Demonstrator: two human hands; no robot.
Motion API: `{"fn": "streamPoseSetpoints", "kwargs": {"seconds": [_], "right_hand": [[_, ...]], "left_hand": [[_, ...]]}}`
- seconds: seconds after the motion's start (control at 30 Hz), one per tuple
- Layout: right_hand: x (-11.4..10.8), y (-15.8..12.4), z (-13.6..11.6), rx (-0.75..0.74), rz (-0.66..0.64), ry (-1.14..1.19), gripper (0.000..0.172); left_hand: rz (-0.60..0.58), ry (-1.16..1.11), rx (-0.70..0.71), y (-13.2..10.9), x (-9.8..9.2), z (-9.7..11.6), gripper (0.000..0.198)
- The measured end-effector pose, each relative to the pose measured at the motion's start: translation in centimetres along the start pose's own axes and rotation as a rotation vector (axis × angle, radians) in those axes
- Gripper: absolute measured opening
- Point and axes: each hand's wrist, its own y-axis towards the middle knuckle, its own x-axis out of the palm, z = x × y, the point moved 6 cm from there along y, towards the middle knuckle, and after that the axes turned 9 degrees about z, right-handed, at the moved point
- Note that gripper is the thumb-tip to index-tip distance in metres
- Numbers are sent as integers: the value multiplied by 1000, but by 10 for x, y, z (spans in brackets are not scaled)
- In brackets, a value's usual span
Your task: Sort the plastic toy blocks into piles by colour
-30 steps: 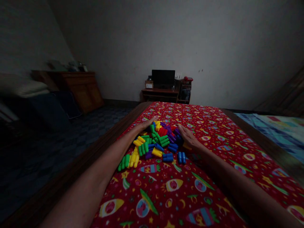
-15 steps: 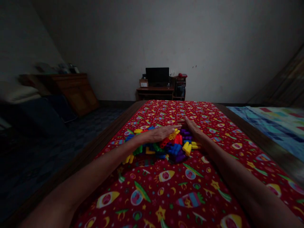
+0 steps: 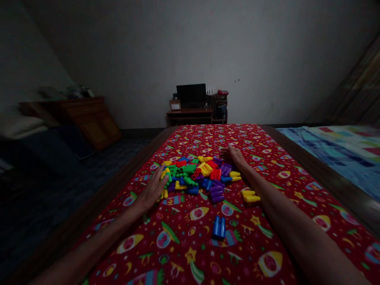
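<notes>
A pile of plastic toy building pieces, in green, yellow, red, blue and purple, lies spread over the red patterned cloth. My left hand rests against the pile's left edge, fingers stretched out beside green and yellow pieces. At the pile's far right my right hand lies open on its edge, fingers pointing left, holding nothing. A blue piece sits apart on the near side of the pile. Close to my right forearm is a yellow piece, also apart from the rest.
The cloth covers a long table with dark wooden edges. Beyond it stands a desk with a monitor against the wall. A wooden cabinet is at the left, and a bed with a checked cover at the right.
My left hand has moved from over the pile to its left side. The pieces are more spread out, and a blue and a yellow one now lie apart. My right hand has shifted little.
</notes>
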Motion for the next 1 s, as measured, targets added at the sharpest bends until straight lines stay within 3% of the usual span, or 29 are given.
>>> {"fn": "streamPoseSetpoints", "kwargs": {"seconds": [0.13, 0.3, 0.43, 0.5, 0.6, 0.73, 0.83, 0.9, 1.0], "right_hand": [[0, 3, 2, 1, -9, 11, 50], [-3, 14, 7, -37, -31, 42, 53], [-7, 23, 9, -80, -104, 82, 61], [-11, 26, 10, -60, -112, 106, 65], [-21, 28, 7, -56, -44, 156, 67], [-30, 29, 2, -66, 44, 215, 61], [-31, 32, 3, -56, 112, 230, 56], [-31, 35, 4, -64, 144, 209, 53], [-28, 38, 6, -87, 129, 151, 51]], "left_hand": [[38, -76, 104, 28, 38, 52, 67], [-32, -131, 357, 48, 88, 113, 57], [-130, -271, 472, 57, 107, 159, 57], [-177, -351, 479, 68, 107, 167, 58], [-106, -329, 417, 95, 87, 140, 63], [121, -53, 186, 121, 44, 41, 69], [124, 2, 86, 121, 31, -19, 67], [112, 12, 64, 121, 38, -33, 63], [39, -15, 61, 129, 69, -18, 66]]}}
